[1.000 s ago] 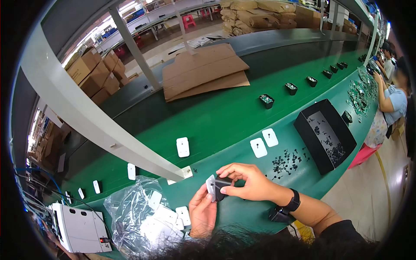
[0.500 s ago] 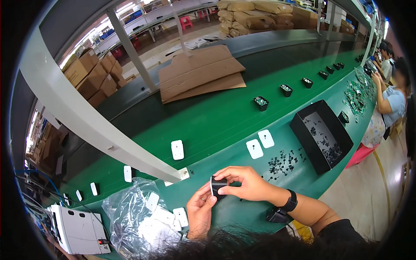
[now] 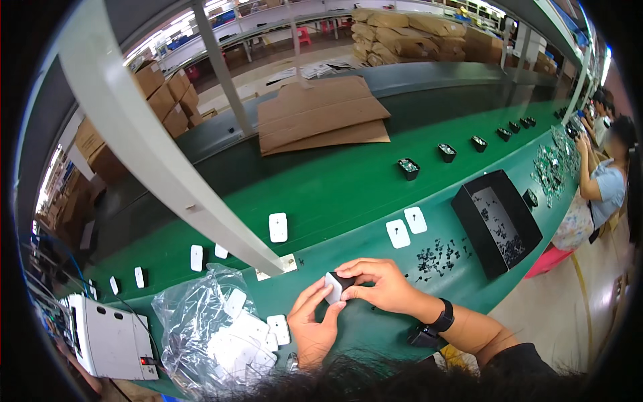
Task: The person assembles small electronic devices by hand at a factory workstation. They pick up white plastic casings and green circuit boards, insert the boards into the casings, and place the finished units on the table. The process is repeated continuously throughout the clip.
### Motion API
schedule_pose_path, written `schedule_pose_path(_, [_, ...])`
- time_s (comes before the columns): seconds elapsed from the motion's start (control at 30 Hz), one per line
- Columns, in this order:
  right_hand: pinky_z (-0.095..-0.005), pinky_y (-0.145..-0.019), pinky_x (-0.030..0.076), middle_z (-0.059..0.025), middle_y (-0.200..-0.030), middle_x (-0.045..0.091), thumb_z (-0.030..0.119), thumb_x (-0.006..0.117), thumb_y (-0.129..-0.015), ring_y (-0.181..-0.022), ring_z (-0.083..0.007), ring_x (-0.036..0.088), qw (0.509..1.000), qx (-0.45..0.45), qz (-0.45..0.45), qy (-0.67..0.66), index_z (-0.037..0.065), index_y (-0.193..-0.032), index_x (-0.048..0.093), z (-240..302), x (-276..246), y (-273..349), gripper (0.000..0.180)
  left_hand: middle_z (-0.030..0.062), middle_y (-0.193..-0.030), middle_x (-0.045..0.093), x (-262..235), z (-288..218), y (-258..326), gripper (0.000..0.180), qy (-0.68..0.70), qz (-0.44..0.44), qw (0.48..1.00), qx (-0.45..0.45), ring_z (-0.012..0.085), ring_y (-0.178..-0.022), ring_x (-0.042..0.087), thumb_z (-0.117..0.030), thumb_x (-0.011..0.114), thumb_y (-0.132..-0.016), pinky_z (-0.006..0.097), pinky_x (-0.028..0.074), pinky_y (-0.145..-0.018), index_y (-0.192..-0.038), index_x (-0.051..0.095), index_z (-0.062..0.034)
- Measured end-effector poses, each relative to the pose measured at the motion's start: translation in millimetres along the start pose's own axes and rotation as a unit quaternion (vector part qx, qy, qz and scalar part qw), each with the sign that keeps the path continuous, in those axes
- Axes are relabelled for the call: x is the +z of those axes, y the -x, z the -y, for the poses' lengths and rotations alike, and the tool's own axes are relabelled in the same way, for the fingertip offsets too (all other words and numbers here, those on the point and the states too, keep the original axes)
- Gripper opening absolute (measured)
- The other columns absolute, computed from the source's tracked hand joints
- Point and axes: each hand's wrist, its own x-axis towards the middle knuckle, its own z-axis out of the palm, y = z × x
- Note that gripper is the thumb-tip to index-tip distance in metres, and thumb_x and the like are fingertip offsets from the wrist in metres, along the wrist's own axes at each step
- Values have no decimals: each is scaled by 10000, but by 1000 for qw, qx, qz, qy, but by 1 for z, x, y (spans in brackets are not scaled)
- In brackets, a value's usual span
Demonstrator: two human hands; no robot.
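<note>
A small black housing (image 3: 345, 279) with a white cover plate (image 3: 333, 288) on it is held between my two hands above the green work surface. My left hand (image 3: 315, 326) presses its fingertips and thumb on the white plate. With thumb and fingers, my right hand (image 3: 383, 284) grips the black housing from the other side. Beside my left hand, a clear plastic bag (image 3: 194, 308) holds a pile of white cover plates (image 3: 244, 338). Two more white plates (image 3: 397, 234) lie past my right hand, near scattered small black parts (image 3: 439, 260).
A black box (image 3: 495, 221) with small black parts stands at right. Black housings with circuit boards (image 3: 408, 169) and white-covered units (image 3: 278, 228) sit on the green belt. A white post (image 3: 194, 181) rises ahead; a white machine (image 3: 114, 338) stands left. People (image 3: 603, 181) work at far right.
My hands have turned the housing so that its white plate shows more of its face. The left fingers have spread over the plate. The whole view has shifted a little.
</note>
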Motion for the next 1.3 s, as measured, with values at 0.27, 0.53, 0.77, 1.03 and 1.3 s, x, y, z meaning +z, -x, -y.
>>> schedule_pose_path(0.27, [-342,-810,571,-144,-1195,633,-61,652,-825,-1037,-182,665,998,61,12,22,13,-1086,524,-27,17,-56,300,171,-1139,669,-6,-10,-7,350,-136,-92,985,50,327,-985,658,-80,798,-778,400,531,-848,-1012,552,6])
schedule_pose_path(0.53, [-401,-834,552,-186,-1052,664,124,720,-802,-910,-314,680,932,47,-47,357,19,-1077,636,-64,-57,-162,306,165,-962,634,-45,1,-8,312,-552,-40,832,-33,359,-950,600,-283,716,-808,497,436,-811,-934,619,-14])
schedule_pose_path(0.77, [-440,-908,489,-149,-1018,661,120,670,-823,-1024,-351,602,864,-164,-129,459,62,-1006,682,-27,-35,-133,193,177,-955,650,-76,-15,4,379,-566,1,814,-132,364,-946,644,-244,825,-733,459,497,-789,-942,628,3])
schedule_pose_path(1.03, [-407,-666,536,-122,-793,690,116,651,-778,-729,-310,671,861,34,306,405,37,-859,703,44,-36,-13,125,253,-930,666,-74,-16,-1,248,-541,8,831,-128,429,-751,663,-88,753,-722,510,531,-670,-902,619,19])
schedule_pose_path(1.3, [-479,-692,544,-181,-795,691,68,636,-762,-769,-388,677,845,-16,314,432,-2,-812,676,10,-29,13,94,161,-1000,682,-23,-9,-8,119,-26,-82,995,-51,203,-780,704,29,635,-923,305,567,-679,-1029,580,29])
